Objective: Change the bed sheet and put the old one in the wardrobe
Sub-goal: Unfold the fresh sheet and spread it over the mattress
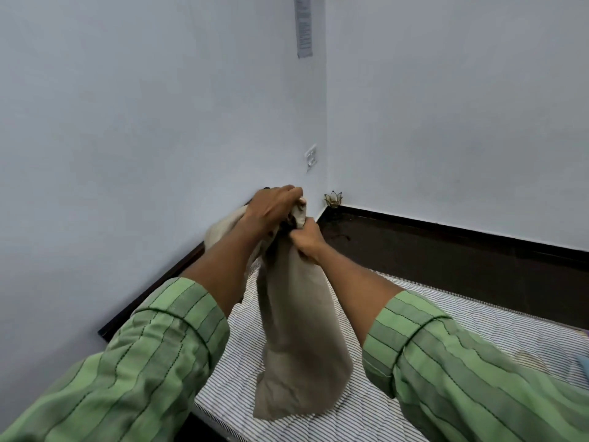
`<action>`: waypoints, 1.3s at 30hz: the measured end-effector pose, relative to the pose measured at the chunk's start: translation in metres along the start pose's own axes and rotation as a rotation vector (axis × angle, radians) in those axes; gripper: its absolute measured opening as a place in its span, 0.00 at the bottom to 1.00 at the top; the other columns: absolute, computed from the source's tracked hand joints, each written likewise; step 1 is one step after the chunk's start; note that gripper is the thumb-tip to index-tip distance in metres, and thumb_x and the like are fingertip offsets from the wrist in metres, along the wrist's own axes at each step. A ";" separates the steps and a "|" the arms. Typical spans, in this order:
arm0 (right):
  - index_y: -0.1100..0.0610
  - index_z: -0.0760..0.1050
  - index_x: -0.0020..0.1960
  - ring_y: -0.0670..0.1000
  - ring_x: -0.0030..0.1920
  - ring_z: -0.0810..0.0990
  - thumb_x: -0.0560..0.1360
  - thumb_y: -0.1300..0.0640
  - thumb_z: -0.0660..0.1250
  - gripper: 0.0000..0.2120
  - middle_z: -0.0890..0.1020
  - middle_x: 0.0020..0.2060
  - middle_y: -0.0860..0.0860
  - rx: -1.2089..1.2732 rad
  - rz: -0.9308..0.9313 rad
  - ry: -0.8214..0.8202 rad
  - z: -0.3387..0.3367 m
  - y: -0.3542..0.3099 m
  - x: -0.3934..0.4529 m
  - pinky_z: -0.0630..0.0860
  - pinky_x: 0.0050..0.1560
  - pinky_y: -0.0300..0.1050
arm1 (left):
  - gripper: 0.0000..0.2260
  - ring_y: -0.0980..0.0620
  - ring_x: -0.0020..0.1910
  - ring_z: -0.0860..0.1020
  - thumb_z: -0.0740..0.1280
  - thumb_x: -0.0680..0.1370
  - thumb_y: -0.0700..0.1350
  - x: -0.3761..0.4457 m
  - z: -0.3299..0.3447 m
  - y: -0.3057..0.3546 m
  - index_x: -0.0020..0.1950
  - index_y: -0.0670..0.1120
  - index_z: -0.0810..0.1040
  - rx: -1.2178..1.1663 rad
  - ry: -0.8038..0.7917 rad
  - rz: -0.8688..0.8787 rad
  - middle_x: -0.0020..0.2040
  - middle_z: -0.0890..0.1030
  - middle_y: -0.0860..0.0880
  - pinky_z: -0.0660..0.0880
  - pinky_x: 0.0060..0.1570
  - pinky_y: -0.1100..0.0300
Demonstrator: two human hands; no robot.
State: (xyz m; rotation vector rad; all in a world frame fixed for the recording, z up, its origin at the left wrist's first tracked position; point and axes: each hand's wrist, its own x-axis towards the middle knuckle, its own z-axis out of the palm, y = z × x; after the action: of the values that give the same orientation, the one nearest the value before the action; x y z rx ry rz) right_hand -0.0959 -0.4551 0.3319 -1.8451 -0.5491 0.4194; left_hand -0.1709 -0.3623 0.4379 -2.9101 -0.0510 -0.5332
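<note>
From the head view, both arms reach forward over the bed. The left hand [274,208] lies over the top of a bunched beige sheet [299,339], its fingers curled down around the gathered cloth — its grip is closed on the cloth. The right hand [306,239] is just below and right of it, touching it or almost so, and it pinches the same bunch in a narrow, tight grip. The fingertips of both hands are mostly hidden inside the folds, so exactly how they hold cannot be made out.

The sheet hangs down from the hands in a long, loose column; its lower end rests on the striped mattress [478,327] near the viewer. Another part of the cloth goes behind the left forearm toward the left wall, and that part is partly hidden. Something dark shows between the two hands, but it is too small to tell what it is.

Both sleeves [153,355] are green with stripes and are cut off by the lower edge. The dark bed frame [446,256] surrounds the mattress. In the far corner stands a small flower-shaped holder [333,199]; above it is a wall switch [310,157], and a paper [303,25] with unreadable text — cut off at the top.
</note>
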 end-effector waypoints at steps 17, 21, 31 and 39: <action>0.58 0.86 0.48 0.57 0.48 0.85 0.70 0.65 0.69 0.10 0.87 0.47 0.56 0.673 0.208 0.224 -0.036 -0.016 0.019 0.82 0.56 0.53 | 0.17 0.44 0.51 0.81 0.74 0.70 0.58 -0.073 0.031 -0.064 0.49 0.47 0.79 -0.085 -0.428 -0.510 0.50 0.83 0.47 0.75 0.51 0.54; 0.50 0.84 0.51 0.56 0.60 0.81 0.70 0.59 0.68 0.11 0.84 0.55 0.50 0.093 0.245 0.450 -0.048 -0.005 0.019 0.76 0.61 0.49 | 0.18 0.38 0.58 0.79 0.65 0.78 0.56 -0.071 0.024 -0.063 0.56 0.43 0.80 -0.238 -0.316 -0.651 0.58 0.82 0.39 0.76 0.57 0.50; 0.61 0.83 0.52 0.55 0.44 0.85 0.79 0.42 0.69 0.21 0.86 0.44 0.57 0.700 0.289 -0.488 0.006 -0.021 -0.059 0.80 0.55 0.50 | 0.09 0.49 0.45 0.79 0.61 0.82 0.38 -0.029 0.012 -0.025 0.47 0.43 0.80 -1.244 -0.299 -0.971 0.40 0.86 0.49 0.77 0.38 0.63; 0.64 0.79 0.50 0.60 0.47 0.85 0.66 0.68 0.58 0.17 0.85 0.46 0.59 0.827 0.396 -0.237 0.006 -0.020 -0.047 0.83 0.52 0.51 | 0.12 0.46 0.52 0.82 0.62 0.84 0.45 -0.027 0.035 -0.025 0.63 0.40 0.79 -1.618 -0.353 -0.874 0.58 0.84 0.39 0.78 0.55 0.53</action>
State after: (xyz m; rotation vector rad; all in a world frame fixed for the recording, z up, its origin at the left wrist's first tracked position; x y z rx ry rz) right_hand -0.1413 -0.4708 0.3501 -1.0923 -0.1097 0.9751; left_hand -0.1860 -0.3318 0.4002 -4.3472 -1.7475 -0.0269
